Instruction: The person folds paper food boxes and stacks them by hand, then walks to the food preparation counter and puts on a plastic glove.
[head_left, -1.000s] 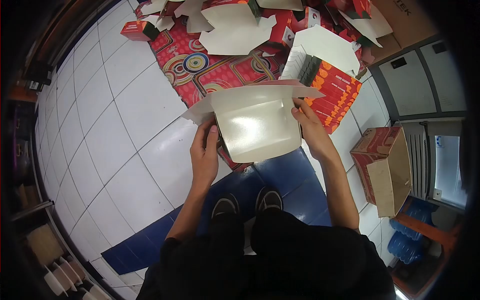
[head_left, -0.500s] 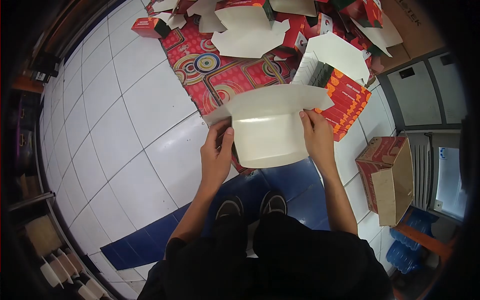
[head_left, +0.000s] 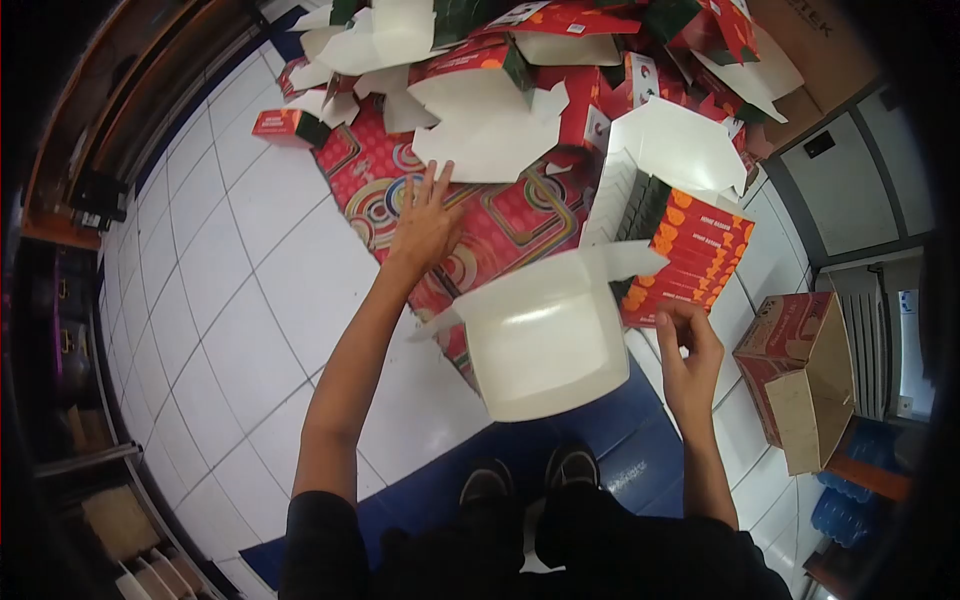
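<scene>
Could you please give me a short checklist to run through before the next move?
1. Open white-lined box free of both hands: ok, neither touches it.
2. Box interior empty: ok, nothing shows inside.
3. Box in front of the shoes, not under them: ok.
4. Left hand free: ok, it is spread open over the patterned mat, holding nothing visible.
5. Left hand touching the pale carton flap: cannot tell, the fingertips meet its edge in view.
6. Right hand clear of the stack of red cartons: cannot tell, it overlaps the near end in view.
</scene>
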